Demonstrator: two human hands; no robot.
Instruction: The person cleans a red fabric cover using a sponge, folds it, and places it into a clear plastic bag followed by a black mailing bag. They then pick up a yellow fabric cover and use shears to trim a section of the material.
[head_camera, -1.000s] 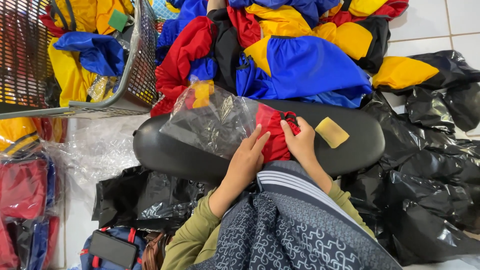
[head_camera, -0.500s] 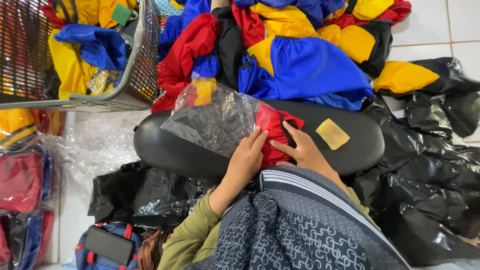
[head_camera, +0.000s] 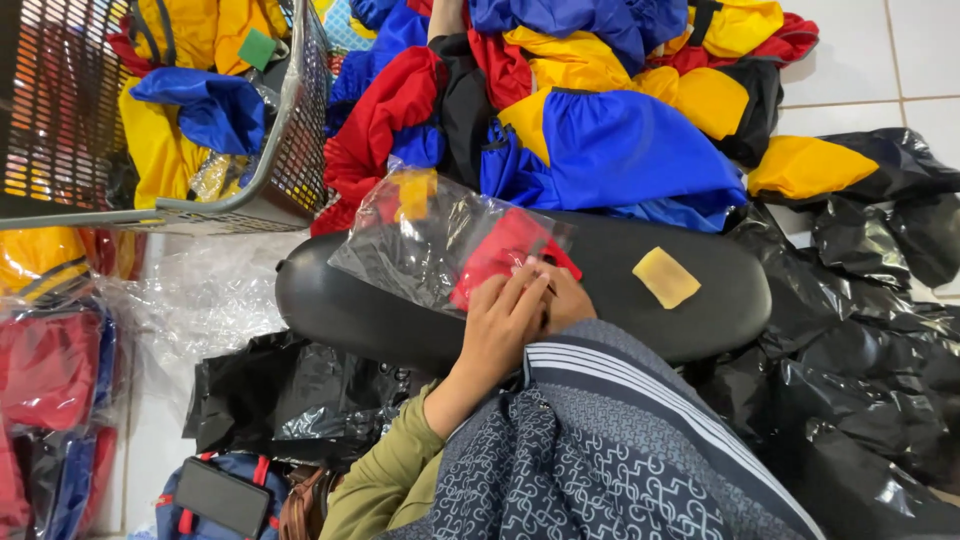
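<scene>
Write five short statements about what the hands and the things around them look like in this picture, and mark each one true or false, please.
1. The left hand rests on a clear plastic bag that holds red cloth. True.
2. The bag lies on a white wooden table. False: it lies on a black oval board.
3. A yellow rectangular piece lies on the board, apart from the hands. True.
4. The wire basket at the upper left holds only black cloth. False: yellow and blue cloth show in it.
5. The right hand is far from the bag. False: it sits at the bag's opening, beside the left hand.
</scene>
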